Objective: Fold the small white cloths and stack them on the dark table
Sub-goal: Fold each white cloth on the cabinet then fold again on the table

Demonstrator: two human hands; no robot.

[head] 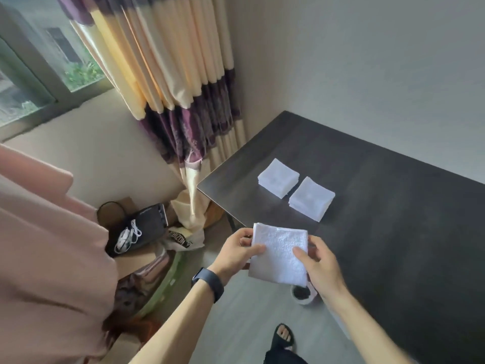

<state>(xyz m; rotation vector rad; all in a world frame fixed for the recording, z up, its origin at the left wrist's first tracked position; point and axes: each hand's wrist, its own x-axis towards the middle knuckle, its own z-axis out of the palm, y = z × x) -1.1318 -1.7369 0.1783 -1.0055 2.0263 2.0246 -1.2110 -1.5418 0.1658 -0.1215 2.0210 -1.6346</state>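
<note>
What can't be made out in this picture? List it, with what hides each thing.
Head view:
- Layers in the far stack and near stack: too small and washed out to count.
- Fingers of the left hand and right hand behind the held cloth: hidden by it.
- Dark table: right side cut off by the frame edge.

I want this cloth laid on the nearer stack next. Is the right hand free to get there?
Probably yes. The right hand pinches the cloth with the left hand, but only bare table lies between it and the nearer stack.

Both hands (237, 252) (319, 264) grip folded cloth (279, 252); 2 stacks (278, 177) (311, 202) on table (393, 206).
</note>
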